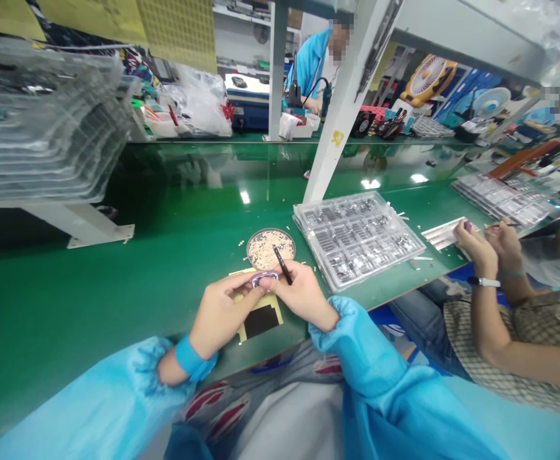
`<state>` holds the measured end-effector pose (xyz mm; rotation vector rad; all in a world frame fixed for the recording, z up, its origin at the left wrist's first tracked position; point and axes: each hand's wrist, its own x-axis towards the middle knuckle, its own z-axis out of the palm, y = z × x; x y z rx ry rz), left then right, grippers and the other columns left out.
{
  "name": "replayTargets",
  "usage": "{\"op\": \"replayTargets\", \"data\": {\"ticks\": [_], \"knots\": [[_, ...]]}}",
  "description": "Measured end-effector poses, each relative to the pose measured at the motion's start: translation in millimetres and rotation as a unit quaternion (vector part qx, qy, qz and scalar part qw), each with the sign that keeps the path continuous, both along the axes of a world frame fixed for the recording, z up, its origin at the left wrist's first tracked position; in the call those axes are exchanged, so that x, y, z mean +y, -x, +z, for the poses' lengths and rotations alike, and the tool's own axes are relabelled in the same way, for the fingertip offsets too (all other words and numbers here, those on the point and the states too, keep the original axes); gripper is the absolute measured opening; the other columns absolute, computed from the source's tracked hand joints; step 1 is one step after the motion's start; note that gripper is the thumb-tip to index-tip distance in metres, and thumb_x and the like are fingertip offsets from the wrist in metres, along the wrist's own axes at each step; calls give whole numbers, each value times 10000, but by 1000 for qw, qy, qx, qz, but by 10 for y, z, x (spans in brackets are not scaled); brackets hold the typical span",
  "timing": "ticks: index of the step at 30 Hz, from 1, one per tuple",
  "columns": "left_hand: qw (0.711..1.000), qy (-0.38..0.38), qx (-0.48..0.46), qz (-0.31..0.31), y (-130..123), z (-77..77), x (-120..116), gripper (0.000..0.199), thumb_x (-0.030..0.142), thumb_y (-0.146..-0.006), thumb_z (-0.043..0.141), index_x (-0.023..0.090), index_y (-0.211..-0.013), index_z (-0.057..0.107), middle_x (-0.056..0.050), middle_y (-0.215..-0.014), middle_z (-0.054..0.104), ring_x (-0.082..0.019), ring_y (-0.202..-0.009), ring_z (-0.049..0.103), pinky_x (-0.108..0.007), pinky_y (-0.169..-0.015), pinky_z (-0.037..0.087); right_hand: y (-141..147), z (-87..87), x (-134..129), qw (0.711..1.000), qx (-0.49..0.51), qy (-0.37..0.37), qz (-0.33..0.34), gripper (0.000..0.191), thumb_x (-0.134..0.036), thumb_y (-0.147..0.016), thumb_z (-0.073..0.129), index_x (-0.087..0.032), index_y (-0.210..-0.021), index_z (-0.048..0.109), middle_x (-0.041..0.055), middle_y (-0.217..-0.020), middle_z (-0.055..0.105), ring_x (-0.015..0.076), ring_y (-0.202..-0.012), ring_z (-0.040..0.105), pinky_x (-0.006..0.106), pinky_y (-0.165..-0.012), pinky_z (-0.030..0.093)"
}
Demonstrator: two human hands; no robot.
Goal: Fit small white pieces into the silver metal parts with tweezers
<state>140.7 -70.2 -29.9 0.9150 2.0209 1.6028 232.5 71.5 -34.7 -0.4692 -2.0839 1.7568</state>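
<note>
A small purple item is held between both hands above the near edge of the green table. It is pinched by the thumb and fingers of the left hand, which are nearly closed on it. Its other side is gripped by the thumb and fingers of the right hand, and a thin black tool is also held there, slanted upward. The item is partly covered by the fingers, so its exact kind cannot be told. Below the hands, a yellow sheet with a dark patch is seen on the table. Just beyond them, a round dish of small pale pieces is placed — some pieces are scattered around it. To its right, clear trays are stacked — filled with small parts.
</note>
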Motion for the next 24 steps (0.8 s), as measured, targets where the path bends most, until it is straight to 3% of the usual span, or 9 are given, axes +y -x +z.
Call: {"op": "replayTargets", "data": {"ticks": [3,5,7,10,17,21,24], "knots": [[1000,15,-8,-11,25,-27,15,344,391,-833,706,174,-1091,774,-79,-1032,778,-235,-889,708,-334,-792,578,-30,34,98,996,6,-87,-20,304,-429,-772,792,-186,-929,698,45,-880,686,184,-788,613,290,-706,497],[999,30,44,-3,33,-24,20,301,352,-835,685,178,-1063,778,-56,-921,760,-188,-772,666,-286,-692,548,-53,84,169,989,51,-140,-24,246,-380,-854,728,-191,-1009,697,71,-973,680,197,-886,632,309,-786,514],[995,37,97,2,37,-12,19,266,312,-837,663,187,-1041,781,-26,-807,703,-147,-668,590,-246,-600,489,-70,136,229,978,94,-188,16,165,-333,-916,662,-194,-994,707,76,-962,672,199,-912,636,326,-828,517],[990,33,135,-5,47,-2,7,223,274,-852,637,185,-1001,778,-9,-751,643,-131,-639,542,-230,-579,446,-82,167,276,960,117,-241,87,134,-322,-914,674,-195,-924,716,64,-878,655,195,-860,634,329,-801,521],[982,44,182,-22,81,-20,-10,172,231,-867,629,190,-976,755,4,-730,605,-147,-686,550,-240,-647,442,-96,66,254,947,99,-291,92,149,-325,-943,638,-224,-1023,712,60,-914,640,184,-857,636,299,-775,521],[985,48,162,-19,111,-36,-1,142,264,-868,637,182,-831,747,-1,-702,619,-152,-669,559,-243,-608,436,-74,77,274,944,86,-292,124,115,-294,-953,619,-218,-1020,676,64,-949,639,196,-910,623,312,-802,513],[994,53,90,-13,145,-82,1,215,321,-862,663,185,-993,767,-35,-855,724,-179,-734,632,-267,-645,489,-14,80,309,955,86,-271,84,95,-298,-948,627,-204,-940,638,51,-927,626,186,-878,605,307,-803,506]]}}
